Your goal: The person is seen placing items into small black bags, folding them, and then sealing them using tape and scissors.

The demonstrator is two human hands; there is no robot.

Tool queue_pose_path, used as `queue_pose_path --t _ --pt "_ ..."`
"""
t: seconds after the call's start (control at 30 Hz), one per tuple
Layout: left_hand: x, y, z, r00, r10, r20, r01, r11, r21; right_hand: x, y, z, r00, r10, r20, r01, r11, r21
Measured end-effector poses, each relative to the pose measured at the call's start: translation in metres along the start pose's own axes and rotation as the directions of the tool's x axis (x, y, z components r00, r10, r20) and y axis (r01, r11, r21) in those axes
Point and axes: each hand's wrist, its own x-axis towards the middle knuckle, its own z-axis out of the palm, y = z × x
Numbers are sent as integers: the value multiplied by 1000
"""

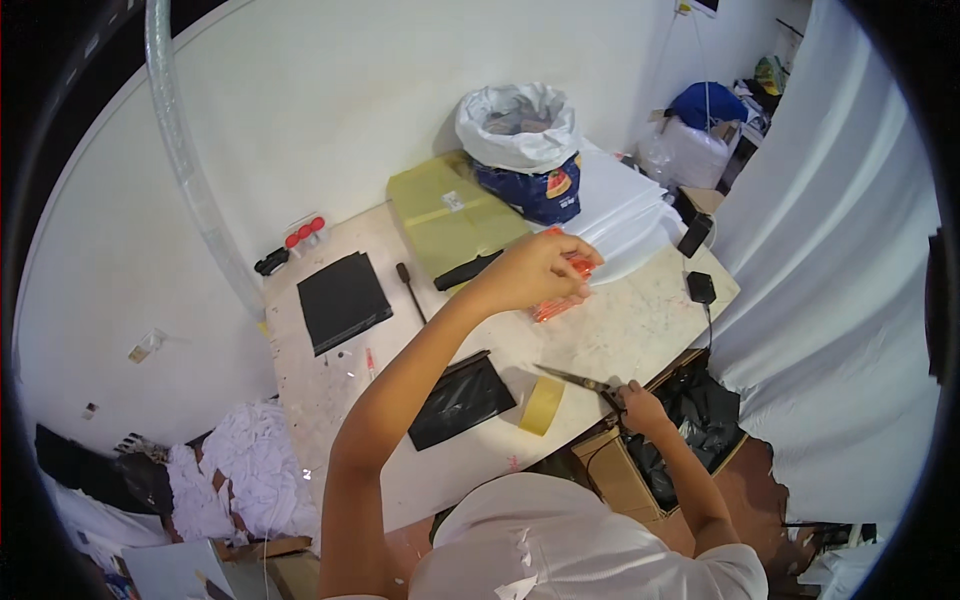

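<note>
If the right hand, wrapped round scissors, slips, it could nick tape at their eight o'clock; can't tell if the half-curled left hand grips the orange pack.

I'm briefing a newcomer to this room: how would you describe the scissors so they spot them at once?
Find the pale table and, at its near edge, the person's right hand. It holds the scissors, metal blades pointing left, tips just beyond the yellow tape. Unlike the tape, they are slim, dark-handled and pointed.
</note>
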Motion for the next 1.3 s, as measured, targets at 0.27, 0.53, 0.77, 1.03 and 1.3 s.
queue_pose_path --t 0.27,0.53,0.77,1.03,1.3 --pt "2 -12 -5 1000 20 -16 -21 998 -59 -58 32 -50 972 -156 -176 208 920 331" --pt "17 -12 -5 1000 17 -2 -17 999 37 -98 23 -122 932 -159 -325 234 950 206" --pt "23 -16 -2 999 34 12 -34 999 -25 -68 5 -121 915 -272 -299 359 886 295" --pt "26 -20 1 999 -3 48 9 990 -140 -49 -2 -114 903 -323 -282 401 870 288" --pt "24 -16 1 999 -22 49 27 994 -106 -50 -8 -116 906 -295 -303 395 844 363"
